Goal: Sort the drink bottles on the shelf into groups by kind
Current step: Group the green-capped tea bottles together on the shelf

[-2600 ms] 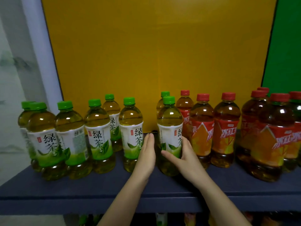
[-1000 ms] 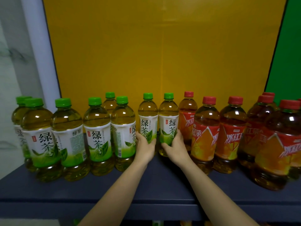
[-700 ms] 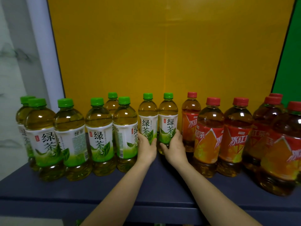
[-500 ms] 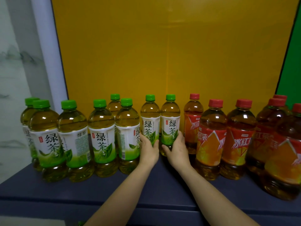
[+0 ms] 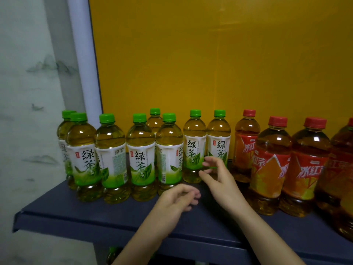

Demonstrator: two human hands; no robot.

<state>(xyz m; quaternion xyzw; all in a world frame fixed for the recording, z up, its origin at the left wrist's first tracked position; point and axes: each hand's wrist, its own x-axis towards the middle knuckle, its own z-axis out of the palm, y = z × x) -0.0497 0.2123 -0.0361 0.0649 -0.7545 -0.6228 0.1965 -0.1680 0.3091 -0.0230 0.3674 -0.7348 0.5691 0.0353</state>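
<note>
2 kinds are standing grouped on the dark shelf (image 5: 76,217) before the yellow back panel (image 5: 210,64): green tea bottles (image 5: 141,155) are filling the left side and red tea bottles (image 5: 271,165) are crowding the right, meeting just beside each other near the middle. Sorting is looking nearly done. The right hand (image 5: 219,180) is hovering relaxed, its grip released, in front of the rightmost green pair (image 5: 194,146); whether a fingertip is touching them I cannot tell. The left hand (image 5: 175,199) is hanging loosely curled, grasping nothing. Bottles are packing tightly, so a forearm clipping 1 front bottle risks toppling its neighbours off the shelf edge.
</note>
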